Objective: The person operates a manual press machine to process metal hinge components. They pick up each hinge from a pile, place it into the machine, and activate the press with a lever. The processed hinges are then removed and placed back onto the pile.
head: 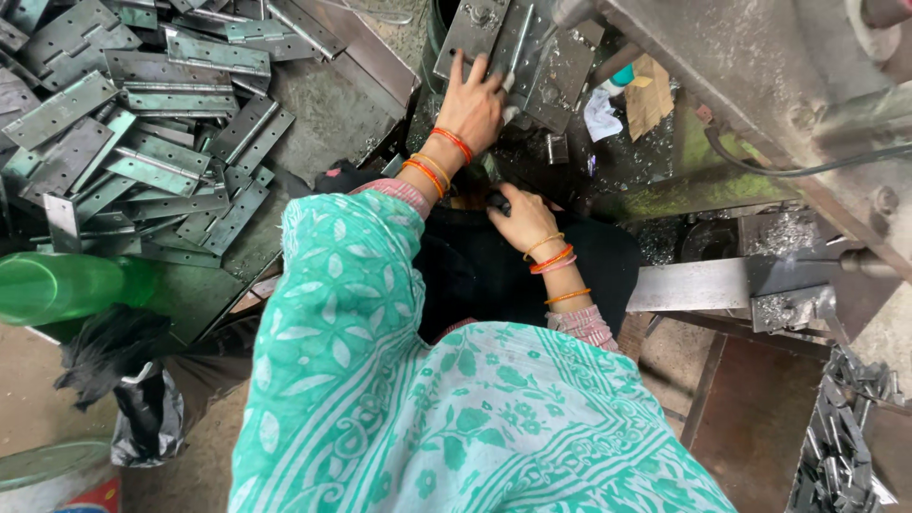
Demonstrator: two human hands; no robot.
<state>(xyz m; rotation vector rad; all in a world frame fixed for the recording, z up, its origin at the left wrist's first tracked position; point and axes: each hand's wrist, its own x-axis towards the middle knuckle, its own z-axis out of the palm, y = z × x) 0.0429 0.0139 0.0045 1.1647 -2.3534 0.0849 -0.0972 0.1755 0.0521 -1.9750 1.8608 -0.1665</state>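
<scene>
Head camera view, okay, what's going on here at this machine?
A person in a green patterned wrap works at a metal machine. The left hand presses on a hinge plate at the machine; the right hand grips a small dark knob lower down. A pile of metal hinges lies to the left.

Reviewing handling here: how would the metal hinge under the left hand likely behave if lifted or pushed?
The metal hinge under the left hand looks like flat steel, so probably stiff and heavy for its size. Its knuckle joint would likely let the leaves swing when lifted. Flat, it should slide rather than roll.
</scene>
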